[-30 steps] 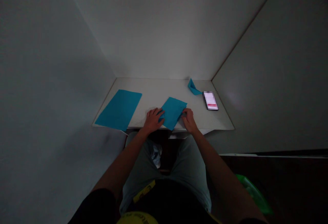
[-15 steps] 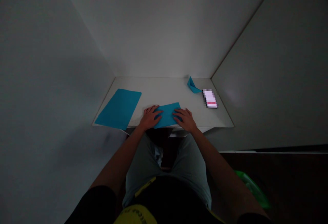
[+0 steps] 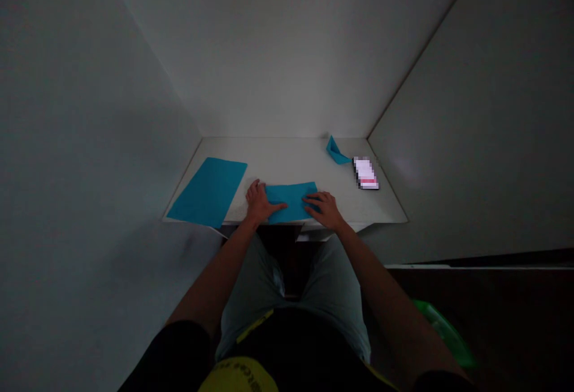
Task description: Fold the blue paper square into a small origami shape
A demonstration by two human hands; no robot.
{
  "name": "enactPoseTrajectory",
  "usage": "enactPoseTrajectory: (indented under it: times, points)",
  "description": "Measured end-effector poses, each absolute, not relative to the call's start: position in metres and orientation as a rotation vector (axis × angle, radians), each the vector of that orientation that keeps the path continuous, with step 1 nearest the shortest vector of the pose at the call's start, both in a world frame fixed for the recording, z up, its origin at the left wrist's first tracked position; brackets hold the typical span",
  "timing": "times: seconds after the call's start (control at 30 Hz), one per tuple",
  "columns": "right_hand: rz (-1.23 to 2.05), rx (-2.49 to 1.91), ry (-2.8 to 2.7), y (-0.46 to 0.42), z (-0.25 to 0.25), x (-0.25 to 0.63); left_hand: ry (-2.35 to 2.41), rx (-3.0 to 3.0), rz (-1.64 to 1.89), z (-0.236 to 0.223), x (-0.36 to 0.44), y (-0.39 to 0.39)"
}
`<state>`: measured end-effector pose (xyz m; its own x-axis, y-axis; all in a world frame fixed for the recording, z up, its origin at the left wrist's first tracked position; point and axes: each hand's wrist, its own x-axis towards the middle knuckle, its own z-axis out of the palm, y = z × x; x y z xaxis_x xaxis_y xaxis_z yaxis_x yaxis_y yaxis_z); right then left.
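Dim alcove, plain matte white walls on three sides, small white counter set into the corner, smooth flat top, front edge facing the person. Folded blue paper lies at the near middle of the counter, a flat rectangle, long side left-right, crisp straight edges, matte. Left hand flat on its left end, palm down, fingers spread, thumb pointing right across the sheet; right hand flat on its right end, fingers spread and pointing left onto the paper. Both hands pressing down, not pinching; the paper sits between them and partly under the fingertips, touching both. Unfolded blue sheet lies flat to the left, larger rectangle, angled, its near corner hanging past the counter edge, just beside the left hand but apart. Far right corner: small folded blue paper shape, pointed, standing up off the surface. Right next to it a smartphone, screen lit, face up, screen content pixelated. Bare forearms reach in from below; grey shorts and a dark top with yellow print low in view. Green plastic object low right on the dark floor, too dim to tell what.
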<state>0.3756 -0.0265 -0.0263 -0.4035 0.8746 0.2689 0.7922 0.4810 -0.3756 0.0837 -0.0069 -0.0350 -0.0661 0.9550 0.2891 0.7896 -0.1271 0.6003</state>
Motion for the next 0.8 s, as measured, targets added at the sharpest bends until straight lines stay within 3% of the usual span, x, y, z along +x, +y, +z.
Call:
enactPoseTrajectory:
  times: [0.27,0.5,0.8]
  points:
    - [0.279,-1.396,-2.120,-0.017,-0.035,0.380,1.810,1.962,0.912,-0.031,0.078,-0.009]
    - [0.199,-1.538,-2.045,-0.017,-0.048,0.366,1.430,2.219,0.826,-0.019,0.076,-0.020]
    - [0.353,-1.465,-1.955,-0.019,-0.039,0.371,1.329,2.370,0.678,-0.021,0.078,-0.024]
